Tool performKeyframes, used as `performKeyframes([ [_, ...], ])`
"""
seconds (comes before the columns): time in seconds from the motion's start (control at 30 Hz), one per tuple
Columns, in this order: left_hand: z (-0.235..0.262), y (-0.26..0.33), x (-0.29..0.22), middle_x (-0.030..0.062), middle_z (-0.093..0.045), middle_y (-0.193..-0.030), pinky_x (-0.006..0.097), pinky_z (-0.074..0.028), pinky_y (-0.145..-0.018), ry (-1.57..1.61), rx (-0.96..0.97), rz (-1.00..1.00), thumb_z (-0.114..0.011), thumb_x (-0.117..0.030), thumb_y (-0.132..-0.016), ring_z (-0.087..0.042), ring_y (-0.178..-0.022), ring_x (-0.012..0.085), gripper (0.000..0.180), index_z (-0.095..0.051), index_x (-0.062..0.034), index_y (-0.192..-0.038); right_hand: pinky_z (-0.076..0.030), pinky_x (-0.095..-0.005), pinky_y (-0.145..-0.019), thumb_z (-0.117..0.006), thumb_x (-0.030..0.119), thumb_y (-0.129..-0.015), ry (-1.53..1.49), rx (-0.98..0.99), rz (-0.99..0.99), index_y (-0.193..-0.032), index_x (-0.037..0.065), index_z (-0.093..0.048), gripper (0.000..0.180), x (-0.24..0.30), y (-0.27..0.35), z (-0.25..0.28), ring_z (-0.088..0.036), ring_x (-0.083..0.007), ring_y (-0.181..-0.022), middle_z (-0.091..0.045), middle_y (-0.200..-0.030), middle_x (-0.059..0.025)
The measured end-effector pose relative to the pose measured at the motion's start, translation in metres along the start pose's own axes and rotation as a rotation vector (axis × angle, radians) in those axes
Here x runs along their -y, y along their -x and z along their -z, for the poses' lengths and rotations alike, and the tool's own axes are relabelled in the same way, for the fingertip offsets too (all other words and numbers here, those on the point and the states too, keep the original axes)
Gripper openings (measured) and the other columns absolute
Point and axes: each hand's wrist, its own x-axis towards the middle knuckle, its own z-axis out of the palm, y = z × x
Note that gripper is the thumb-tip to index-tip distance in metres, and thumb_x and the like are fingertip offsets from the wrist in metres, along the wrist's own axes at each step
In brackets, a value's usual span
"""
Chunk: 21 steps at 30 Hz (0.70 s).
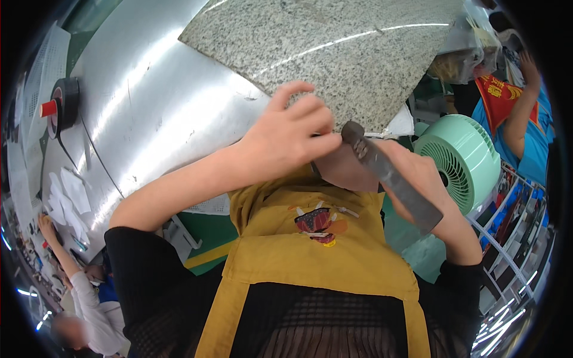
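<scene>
My left hand [292,128] is raised in front of my chest, fingers curled and thumb tip against the near end of a dark grey strip and a brownish flat piece. The dark grey strip [397,182] has a rounded end with a small rough patch and slants down to the right. Behind it, my right hand [415,170] holds the strip, with most of its fingers hidden. Between the hands hangs the brownish flat piece [345,170], partly covered by the strip. Whether the two pieces are joined, I cannot tell.
A speckled granite slab [334,53] lies on the shiny metal table [155,101]. A black tape roll [64,107] and white papers [68,200] are at left. A mint-green fan [459,161] stands at right, near a wire rack [507,244]. Other people are on both sides.
</scene>
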Motion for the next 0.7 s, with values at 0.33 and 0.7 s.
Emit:
performKeyframes([
  [0.33, -0.002, 0.007, 0.000, -0.0014, -0.054, -0.086, 0.045, -0.041, -0.097, -0.029, -0.068, -0.045, -0.064, -0.011, -0.068, -0.053, -0.087, 0.0173, 0.021, -0.063, -0.0118, -0.089, -0.048, -0.0351, -0.070, -0.053, 0.002, -0.088, -0.057, -0.064, -0.023, -0.116, -0.002, -0.053, 0.028, 0.006, -0.001, 0.002, -0.060, -0.0359, -0.078, -0.060, -0.094, -0.0183],
  [0.7, -0.007, 0.008, -0.002, 0.0010, -0.051, -0.079, 0.044, -0.040, -0.096, -0.011, -0.165, -0.029, -0.060, -0.011, -0.068, -0.054, -0.085, 0.0186, 0.013, -0.051, -0.0109, -0.078, -0.051, -0.0373, -0.073, -0.060, 0.007, -0.078, -0.042, -0.027, -0.143, -0.122, 0.006, -0.051, 0.046, 0.017, -0.001, 0.002, -0.063, -0.0338, -0.091, -0.062, -0.104, -0.0145],
])
